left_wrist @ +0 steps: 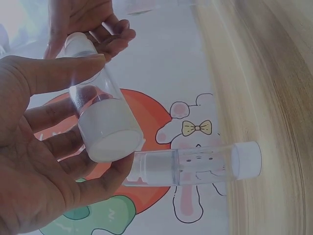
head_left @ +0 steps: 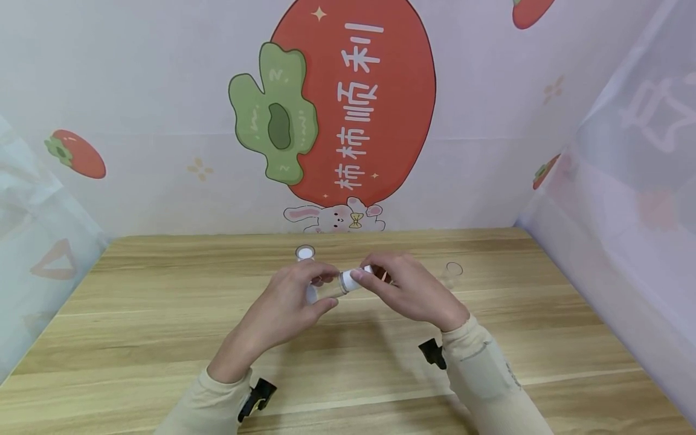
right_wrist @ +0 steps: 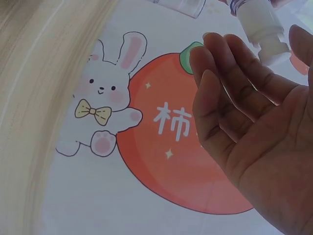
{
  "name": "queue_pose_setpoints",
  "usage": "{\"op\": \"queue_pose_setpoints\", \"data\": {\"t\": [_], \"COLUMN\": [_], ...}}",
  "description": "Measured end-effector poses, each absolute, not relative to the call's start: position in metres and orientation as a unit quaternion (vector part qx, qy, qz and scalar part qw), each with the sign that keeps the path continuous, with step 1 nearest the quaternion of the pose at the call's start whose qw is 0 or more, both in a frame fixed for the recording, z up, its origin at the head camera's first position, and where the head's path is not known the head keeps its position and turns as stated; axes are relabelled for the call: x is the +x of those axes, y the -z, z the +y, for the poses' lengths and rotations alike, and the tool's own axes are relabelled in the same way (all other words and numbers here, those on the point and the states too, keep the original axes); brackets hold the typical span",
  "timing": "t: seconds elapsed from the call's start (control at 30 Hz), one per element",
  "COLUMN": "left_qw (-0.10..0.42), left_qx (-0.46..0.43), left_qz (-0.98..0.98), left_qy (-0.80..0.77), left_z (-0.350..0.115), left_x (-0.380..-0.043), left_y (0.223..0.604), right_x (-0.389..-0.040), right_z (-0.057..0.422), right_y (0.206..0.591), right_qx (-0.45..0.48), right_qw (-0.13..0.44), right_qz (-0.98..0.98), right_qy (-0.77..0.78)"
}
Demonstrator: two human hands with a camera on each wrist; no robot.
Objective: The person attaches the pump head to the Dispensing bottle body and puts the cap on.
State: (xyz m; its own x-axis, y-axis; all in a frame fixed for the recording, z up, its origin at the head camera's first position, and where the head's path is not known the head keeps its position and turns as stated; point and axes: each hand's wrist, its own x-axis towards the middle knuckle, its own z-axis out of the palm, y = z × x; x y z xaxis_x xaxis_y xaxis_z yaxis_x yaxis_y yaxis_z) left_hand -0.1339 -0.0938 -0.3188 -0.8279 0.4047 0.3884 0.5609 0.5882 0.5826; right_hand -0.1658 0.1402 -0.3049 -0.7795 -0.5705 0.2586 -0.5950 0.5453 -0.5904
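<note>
A small clear pump bottle with a white base and white pump top is tilted above the table, its top toward the right. My left hand grips its body, the thumb on one side and the fingers curled round the other, as the left wrist view shows. About the pump top is my right hand. Its fingers are loosely bent, and in the right wrist view the thumb and fingers stand apart from the white pump head.
Behind my left hand a second clear bottle with white parts stands upright on the wooden table. A clear cylindrical cap stands beyond my right hand. Printed sheets wall in the back and sides.
</note>
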Motion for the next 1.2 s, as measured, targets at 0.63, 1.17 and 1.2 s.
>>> {"op": "queue_pose_setpoints", "data": {"t": [0.63, 1.17, 1.2], "left_qw": [0.107, 0.107, 0.108], "left_qx": [-0.273, -0.27, -0.27], "left_qz": [-0.885, -0.886, -0.886], "left_qy": [0.361, 0.362, 0.362], "left_z": [-0.0962, -0.0952, -0.095], "left_x": [-0.1361, -0.1353, -0.1352], "left_y": [0.3195, 0.3179, 0.3177], "right_x": [-0.1679, -0.1683, -0.1682], "right_z": [0.1449, 0.1433, 0.1431], "right_y": [0.3066, 0.3061, 0.3061], "right_qx": [0.417, 0.425, 0.423], "right_qw": [0.072, 0.059, 0.056], "right_qz": [-0.832, -0.829, -0.831], "right_qy": [-0.358, -0.359, -0.358]}}
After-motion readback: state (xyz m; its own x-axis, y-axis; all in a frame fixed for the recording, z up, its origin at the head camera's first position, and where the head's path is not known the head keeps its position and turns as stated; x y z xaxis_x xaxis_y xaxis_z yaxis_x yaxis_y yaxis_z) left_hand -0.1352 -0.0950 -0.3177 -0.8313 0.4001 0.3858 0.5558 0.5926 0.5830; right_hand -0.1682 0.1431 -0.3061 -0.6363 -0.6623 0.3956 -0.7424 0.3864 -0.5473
